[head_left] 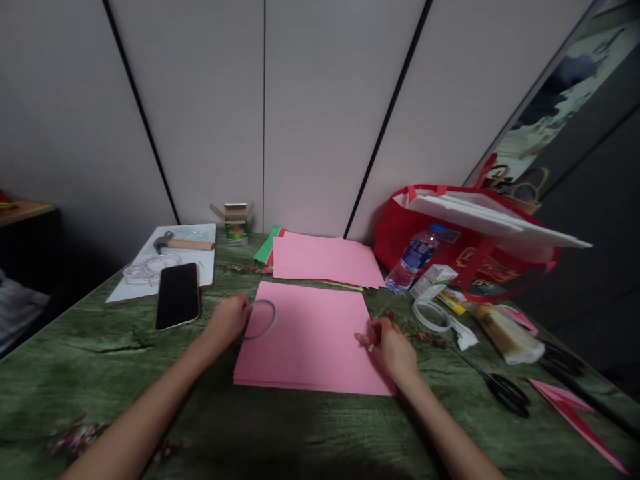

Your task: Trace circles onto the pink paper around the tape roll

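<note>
A stack of pink paper sheets (pixel 305 340) lies flat on the table in front of me. At its left edge, my left hand (pixel 229 319) is closed on a thin grey ring (pixel 273 315), which stands over the paper. Blur hides the ring's exact kind. My right hand (pixel 397 351) rests at the stack's right edge, its fingers closed around a slim red pen-like stick (pixel 391 315). Only the stick's ends show past the fingers. Behind the stack lies a second pile of pink sheets (pixel 325 259), with green and red sheets poking out beneath it.
On the left are a black phone (pixel 178 297) and a hammer (pixel 187 244) on a white sheet. A small open box (pixel 237 229) stands by the wall. To the right are a red bag (pixel 390 223), a water bottle (pixel 414 260), a white tape roll (pixel 430 325) and black-handled scissors (pixel 496 383).
</note>
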Tool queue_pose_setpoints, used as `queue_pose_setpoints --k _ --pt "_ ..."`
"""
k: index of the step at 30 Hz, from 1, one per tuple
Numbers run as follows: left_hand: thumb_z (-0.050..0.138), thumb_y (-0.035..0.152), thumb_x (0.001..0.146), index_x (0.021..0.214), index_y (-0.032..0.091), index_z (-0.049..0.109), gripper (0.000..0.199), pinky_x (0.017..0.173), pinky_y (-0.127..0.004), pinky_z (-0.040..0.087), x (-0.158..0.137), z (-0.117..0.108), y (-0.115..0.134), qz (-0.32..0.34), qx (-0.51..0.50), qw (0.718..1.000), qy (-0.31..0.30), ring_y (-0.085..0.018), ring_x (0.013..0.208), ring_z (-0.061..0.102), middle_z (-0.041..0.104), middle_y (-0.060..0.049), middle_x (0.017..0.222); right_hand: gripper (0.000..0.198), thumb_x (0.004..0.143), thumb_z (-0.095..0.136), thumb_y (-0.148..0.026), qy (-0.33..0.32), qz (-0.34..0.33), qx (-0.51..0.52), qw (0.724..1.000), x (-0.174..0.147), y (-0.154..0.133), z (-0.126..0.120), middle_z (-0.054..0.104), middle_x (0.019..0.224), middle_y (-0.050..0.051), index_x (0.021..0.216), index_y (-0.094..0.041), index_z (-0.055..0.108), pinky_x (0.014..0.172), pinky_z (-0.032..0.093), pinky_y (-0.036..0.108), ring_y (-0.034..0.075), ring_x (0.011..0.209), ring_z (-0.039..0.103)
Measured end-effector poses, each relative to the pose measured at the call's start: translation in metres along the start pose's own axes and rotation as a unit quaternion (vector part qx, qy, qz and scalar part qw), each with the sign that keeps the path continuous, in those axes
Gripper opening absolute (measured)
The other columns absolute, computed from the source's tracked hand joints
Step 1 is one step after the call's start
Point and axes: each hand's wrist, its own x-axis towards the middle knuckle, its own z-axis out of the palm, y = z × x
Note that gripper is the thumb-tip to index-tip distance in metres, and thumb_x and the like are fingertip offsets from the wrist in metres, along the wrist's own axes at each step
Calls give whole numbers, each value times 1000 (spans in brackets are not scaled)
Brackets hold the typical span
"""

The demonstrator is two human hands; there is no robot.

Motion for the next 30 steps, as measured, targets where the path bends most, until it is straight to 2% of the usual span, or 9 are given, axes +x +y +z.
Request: queue_pose_setpoints --k 5,8,12,14,17,19,22,25,30 --pt "36 18 90 95 11 60 25 66 -31 43 3 -9 -26 -77 47 994 57 -27 84 63 65 -15 91 36 74 66 -45 3 45 60 997 11 6 1 70 86 8 97 -19 60 60 43 29 25 82 67" --pt "36 16 88 97 9 59 26 63 -34 44 2 -4 -31 -85 76 991 70 -31 83 62 62 -18 93 33 73 67 -44 20 51 75 996 14 12 3 71 86 8 95 -19 64 60 43 29 26 83 67" --pt "34 16 88 101 7 60 30 71 -38 44 2 4 -25 -49 102 989 99 -34 98 54 58 -21 98 24 76 62 -41 42 40 87 995 13 16 4 71 80 6 90 -21 67 58 43 28 24 79 67" --pt "34 18 90 101 9 61 31 79 -38 43 3 7 -21 -15 102 989 107 -32 100 53 59 -19 100 20 80 57 -39 45 29 83 995 11 16 3 71 76 5 84 -23 68 56 41 27 24 75 67" --pt "38 24 91 101 12 63 29 84 -37 41 5 14 -16 29 90 990 107 -28 98 53 62 -14 99 25 86 49 -38 57 34 54 996 8 16 -4 70 70 6 82 -23 68 52 37 27 24 67 66" --pt "40 25 90 98 13 63 27 83 -38 41 6 18 -15 40 85 990 105 -28 95 54 63 -13 97 28 88 44 -38 86 31 46 995 6 15 -11 69 69 7 86 -23 68 52 35 27 24 62 64" --pt "38 26 91 94 13 63 29 82 -39 41 7 23 -15 52 66 990 117 -28 91 54 64 -12 94 34 90 38 -40 157 -39 97 982 8 14 -23 70 79 9 91 -20 66 58 39 29 24 67 64" --pt "34 27 92 89 14 63 32 82 -38 42 9 26 -18 70 15 987 144 -26 88 54 64 -11 92 38 90 35 -41 217 -109 154 958 22 12 -38 68 85 11 90 -16 64 66 42 30 23 73 62" --pt "34 28 91 101 15 60 30 88 -38 43 13 36 -21 91 -83 972 200 -24 96 55 63 -10 101 33 90 33 -29 275 -72 130 950 77 -6 -64 66 79 10 101 -12 61 65 42 30 22 69 61"
